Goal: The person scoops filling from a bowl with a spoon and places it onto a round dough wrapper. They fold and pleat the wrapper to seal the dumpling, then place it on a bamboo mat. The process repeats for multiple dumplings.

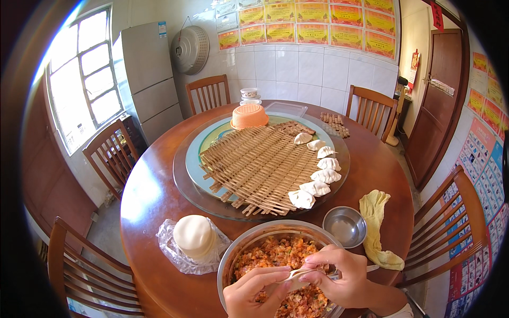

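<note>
Above a metal bowl (223,274) of orange minced filling (278,252), my left hand (258,292) and my right hand (344,276) pinch the edges of one folded dumpling wrapper (296,280) between fingertips and thumbs. What lies inside the wrapper is hidden. Several pleated white dumplings (326,175) form a curved row on the right edge of a woven bamboo mat (258,167). A stack of round dough wrappers (193,235) sits on a clear plastic bag (169,242), left of the bowl. Behind my right hand, a utensil's handle (373,268) shows partly.
A small metal bowl (344,226) stands beside a yellow cloth (373,222) at the right. The mat rests on a glass turntable (183,175), with an orange plastic basket (249,116) upside down behind it. Wooden chairs (453,230) surround the round wooden table (151,190).
</note>
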